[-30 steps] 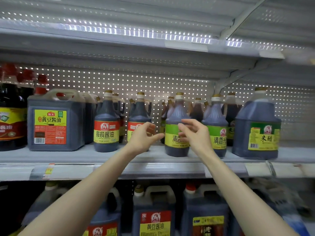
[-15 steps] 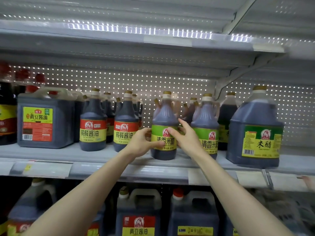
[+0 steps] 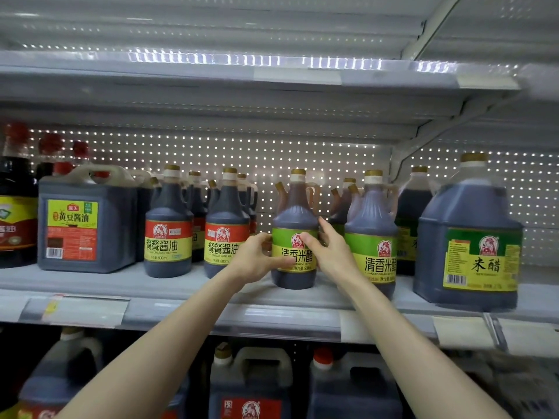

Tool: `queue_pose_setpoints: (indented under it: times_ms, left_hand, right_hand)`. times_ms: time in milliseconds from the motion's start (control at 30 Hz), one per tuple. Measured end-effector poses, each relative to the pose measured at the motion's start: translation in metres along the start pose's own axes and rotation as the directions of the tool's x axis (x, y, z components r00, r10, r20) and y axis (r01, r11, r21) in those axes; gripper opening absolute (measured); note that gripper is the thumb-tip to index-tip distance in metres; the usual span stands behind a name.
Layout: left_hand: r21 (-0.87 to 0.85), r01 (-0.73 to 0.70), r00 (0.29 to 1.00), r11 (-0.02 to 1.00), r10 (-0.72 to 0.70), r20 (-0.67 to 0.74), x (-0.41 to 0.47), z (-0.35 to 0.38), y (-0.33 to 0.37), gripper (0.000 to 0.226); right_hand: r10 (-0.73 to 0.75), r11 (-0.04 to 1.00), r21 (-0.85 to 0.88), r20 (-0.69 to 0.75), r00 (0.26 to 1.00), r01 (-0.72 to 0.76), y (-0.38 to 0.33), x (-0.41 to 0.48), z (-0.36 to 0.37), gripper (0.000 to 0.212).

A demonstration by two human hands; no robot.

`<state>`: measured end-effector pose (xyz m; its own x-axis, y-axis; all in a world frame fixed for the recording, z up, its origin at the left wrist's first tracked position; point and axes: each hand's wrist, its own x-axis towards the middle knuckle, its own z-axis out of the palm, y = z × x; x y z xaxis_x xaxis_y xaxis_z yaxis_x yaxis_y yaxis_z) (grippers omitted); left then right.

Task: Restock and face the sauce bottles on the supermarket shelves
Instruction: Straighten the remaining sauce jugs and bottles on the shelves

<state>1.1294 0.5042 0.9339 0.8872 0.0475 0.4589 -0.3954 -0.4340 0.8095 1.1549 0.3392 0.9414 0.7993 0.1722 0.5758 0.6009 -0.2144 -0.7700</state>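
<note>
A person's left hand [image 3: 255,258] and right hand [image 3: 331,255] wrap a green-label vinegar bottle [image 3: 295,219] on the shelf [image 3: 121,282], apparently squaring its label toward shoppers.

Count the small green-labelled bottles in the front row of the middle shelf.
2: one bottle held by the left hand and right hand, a second bottle just to its right. More behind are partly hidden.

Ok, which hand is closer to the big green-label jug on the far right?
Right. The right hand holds the right side of the middle green-label bottle, a neighbouring bottle between it and the big jug; the left hand holds its left side, farther away.
</note>
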Motion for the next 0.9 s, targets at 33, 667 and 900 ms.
queue_pose_setpoints:
  times_ms: [33, 667, 900]
  left_hand:
    - [-0.001, 0.002, 1.000, 1.000, -0.002, -0.002, 0.001, 0.000, -0.001, 0.055]
    - [0.013, 0.011, 1.000, 1.000, -0.011, 0.021, 0.019, 0.004, -0.011, 0.051]
    - [0.026, -0.001, 1.000, 1.000, 0.000, 0.028, 0.021, 0.004, -0.015, 0.056]
  right_hand:
    - [0.003, 1.000, 0.003, -0.003, 1.000, -0.003, 0.001, 0.001, 0.001, 0.064]
    - [0.049, 0.998, 0.050, 0.000, 0.999, -0.049, 0.015, 0.016, 0.011, 0.053]
    - [0.051, 0.996, 0.067, -0.010, 0.999, -0.050, 0.019, 0.016, 0.012, 0.051]
